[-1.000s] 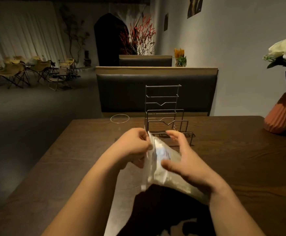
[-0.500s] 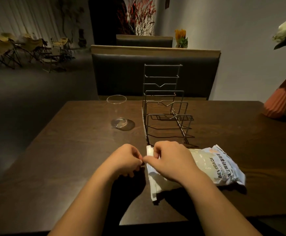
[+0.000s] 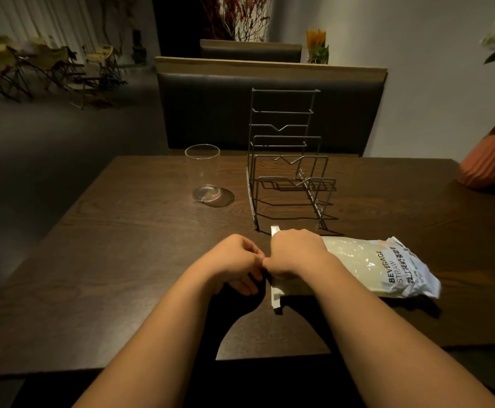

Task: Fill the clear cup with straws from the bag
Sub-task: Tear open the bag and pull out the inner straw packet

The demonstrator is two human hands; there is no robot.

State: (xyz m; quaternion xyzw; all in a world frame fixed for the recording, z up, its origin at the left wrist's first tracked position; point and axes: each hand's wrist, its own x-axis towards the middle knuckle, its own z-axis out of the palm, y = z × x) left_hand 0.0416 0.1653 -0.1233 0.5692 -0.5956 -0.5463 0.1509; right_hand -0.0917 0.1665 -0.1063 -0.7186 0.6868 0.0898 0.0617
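A white bag of straws (image 3: 378,265), printed "BEVERAGE STRAW", lies flat on the dark wooden table (image 3: 122,231), its sealed end pointing left. My right hand (image 3: 294,253) grips that left end from above. My left hand (image 3: 237,260) pinches the same edge from the left, its fingers closed and touching the right hand's. The clear cup (image 3: 203,172) stands upright and empty at the far left of the table, well beyond both hands. No straws are visible outside the bag.
A tiered metal wire rack (image 3: 287,160) stands just behind the bag. An orange ribbed vase (image 3: 487,160) with white flowers sits at the table's right edge. A padded bench back (image 3: 269,104) lies beyond the table.
The bag came down from mid-air to lie flat on the table. Both hands shifted to pinch its left end. The view tilted down, bringing the whole cup into sight.
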